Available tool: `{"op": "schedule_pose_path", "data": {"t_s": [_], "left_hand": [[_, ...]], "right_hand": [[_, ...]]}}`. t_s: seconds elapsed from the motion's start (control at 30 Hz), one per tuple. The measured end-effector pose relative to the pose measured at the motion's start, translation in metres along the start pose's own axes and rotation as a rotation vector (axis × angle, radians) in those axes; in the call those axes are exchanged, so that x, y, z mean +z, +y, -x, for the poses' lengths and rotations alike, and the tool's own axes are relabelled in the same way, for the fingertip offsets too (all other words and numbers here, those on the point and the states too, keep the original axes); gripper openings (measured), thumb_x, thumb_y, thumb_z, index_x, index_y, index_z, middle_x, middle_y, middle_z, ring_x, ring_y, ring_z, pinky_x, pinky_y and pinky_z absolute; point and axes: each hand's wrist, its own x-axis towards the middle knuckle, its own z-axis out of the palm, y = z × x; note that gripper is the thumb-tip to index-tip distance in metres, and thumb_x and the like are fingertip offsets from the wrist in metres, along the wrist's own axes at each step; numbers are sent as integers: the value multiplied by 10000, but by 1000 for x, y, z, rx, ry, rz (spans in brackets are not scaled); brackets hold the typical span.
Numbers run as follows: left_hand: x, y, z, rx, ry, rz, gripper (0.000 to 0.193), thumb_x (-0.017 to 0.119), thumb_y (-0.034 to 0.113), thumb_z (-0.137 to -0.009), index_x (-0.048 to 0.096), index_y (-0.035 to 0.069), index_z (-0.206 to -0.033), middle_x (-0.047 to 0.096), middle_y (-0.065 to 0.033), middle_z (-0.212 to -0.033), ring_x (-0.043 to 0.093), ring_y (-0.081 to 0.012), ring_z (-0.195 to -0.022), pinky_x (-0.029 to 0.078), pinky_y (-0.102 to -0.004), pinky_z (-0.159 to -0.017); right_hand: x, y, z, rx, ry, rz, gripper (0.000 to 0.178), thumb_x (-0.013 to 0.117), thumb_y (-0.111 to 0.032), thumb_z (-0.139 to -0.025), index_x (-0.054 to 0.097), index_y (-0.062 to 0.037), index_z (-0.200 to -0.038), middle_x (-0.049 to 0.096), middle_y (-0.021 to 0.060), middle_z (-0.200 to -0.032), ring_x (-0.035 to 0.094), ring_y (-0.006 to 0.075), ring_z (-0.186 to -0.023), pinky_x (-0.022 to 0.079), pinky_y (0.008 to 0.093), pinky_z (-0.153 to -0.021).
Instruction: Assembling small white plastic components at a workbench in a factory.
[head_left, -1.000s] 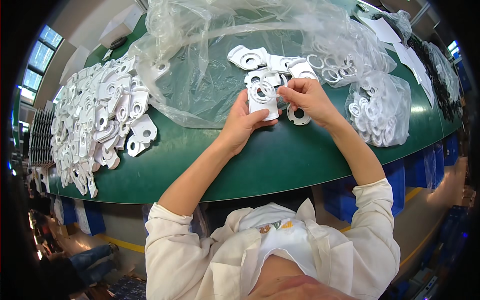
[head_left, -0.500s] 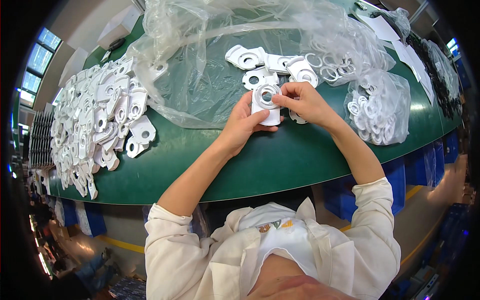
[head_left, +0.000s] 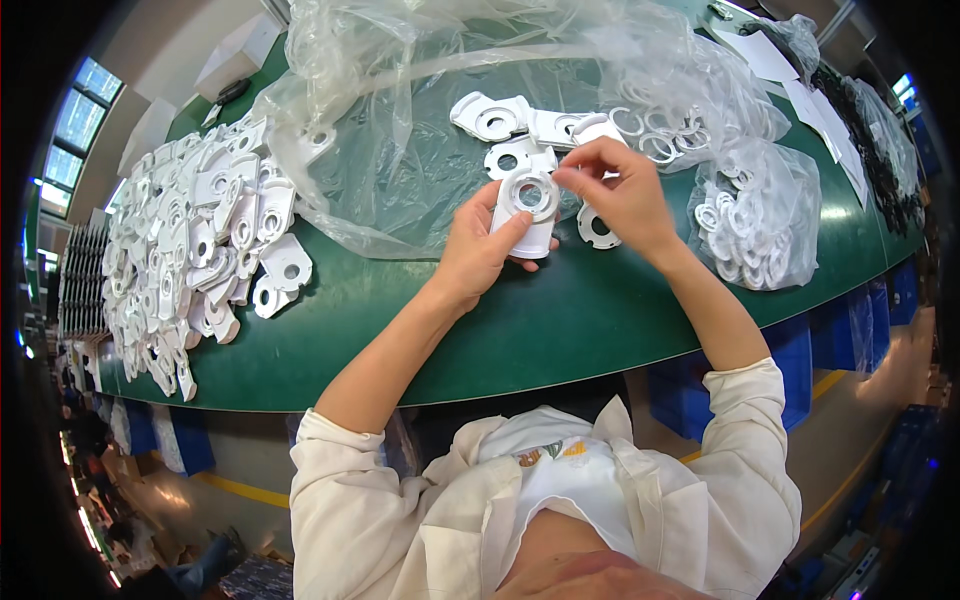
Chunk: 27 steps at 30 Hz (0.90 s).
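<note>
My left hand (head_left: 474,247) grips a white plastic plate (head_left: 522,228) with a rounded top, its thumb lying across the front face. A round opening near the plate's upper end is framed by a raised white ring (head_left: 529,195). Beside the ring's right edge is my right hand (head_left: 622,195), fingers curled and thumb close to the index finger. Whether anything small is between those fingertips is hidden. Just beyond the hands lie several similar white plates (head_left: 492,117). One white part with a notched round end (head_left: 597,228) rests below my right hand.
A large heap of white plastic parts (head_left: 200,220) covers the table's left side. Clear plastic sheeting (head_left: 400,130) spreads across the back. Loose white rings (head_left: 665,135) lie at the right, near a clear bag of rings (head_left: 750,225). Blue bins (head_left: 690,390) stand below the green table's edge (head_left: 480,393).
My right hand has drawn back slightly from the ring's face to its right edge and turned. The plate in my left hand has tilted and shifted a little left, uncovering the notched part.
</note>
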Motion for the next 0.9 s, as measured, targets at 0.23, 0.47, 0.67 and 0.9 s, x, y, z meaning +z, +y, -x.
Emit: {"op": "schedule_pose_path", "data": {"t_s": [0.23,0.47,0.67,0.9], "left_hand": [[-4,-3,-1,-30,-60,171,375,500,159,-954,413,7,-1286,620,-130,-1097,676,-237,-892,581,-290,-661],[-2,-2,-1,-61,-51,232,382,505,132,-947,405,13,-1296,619,-134,-1097,676,-239,-896,579,-286,-649],[-3,2,2,-51,-38,82,420,526,93,-905,405,14,-1299,637,-126,-1062,686,-206,-824,533,-248,-553],[8,7,8,22,-39,-279,391,571,89,-882,440,30,-1246,646,-86,-923,658,-139,-729,474,-223,-502]], "right_hand": [[6,-1,5,156,-146,-51,232,738,-104,-794,663,24,-972,622,23,-781,600,63,-691,464,184,-573],[4,2,5,169,-170,-16,219,727,-102,-804,660,22,-972,618,20,-775,605,62,-705,468,180,-570],[5,-1,5,135,-168,-35,183,693,-109,-834,665,-1,-979,602,7,-787,572,59,-715,462,199,-605],[0,5,2,106,-282,-74,133,621,-117,-891,675,-32,-977,617,5,-869,563,57,-782,453,213,-678]]}}
